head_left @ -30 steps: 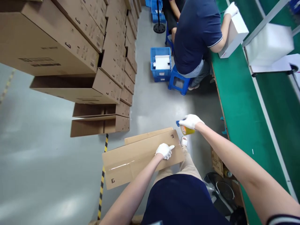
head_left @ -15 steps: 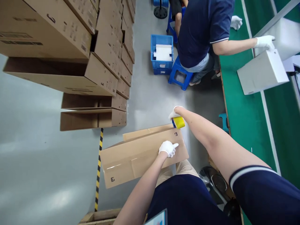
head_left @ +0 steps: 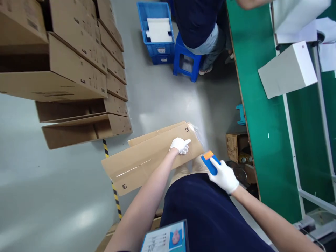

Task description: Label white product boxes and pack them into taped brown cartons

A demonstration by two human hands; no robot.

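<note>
My left hand (head_left: 180, 145), in a white glove, presses on the top of a brown cardboard box (head_left: 136, 171) in front of my legs. Its fingers are curled and the thumb points right. A shiny strip of clear tape runs along the left part of the box's top, and a raised flap (head_left: 157, 132) shows at its far side. Beyond the right end of the box, my gloved right hand (head_left: 223, 176) grips a blue and orange tape dispenser (head_left: 210, 163), apart from the cardboard. Clear film (head_left: 195, 131) glints at the box's far right corner.
Open cardboard boxes (head_left: 120, 123) stand in rows at left. A blue crate (head_left: 154, 35) holds white pieces. Ahead, a co-worker (head_left: 199, 21) sits on a blue stool (head_left: 187, 57). A green bench (head_left: 252, 115) runs along the right, bearing a white box (head_left: 287, 71).
My right hand has come back from the box's far right corner toward my body with the tape dispenser. My left hand stays on the box. The view has shifted, and the co-worker's gloved hands have left it.
</note>
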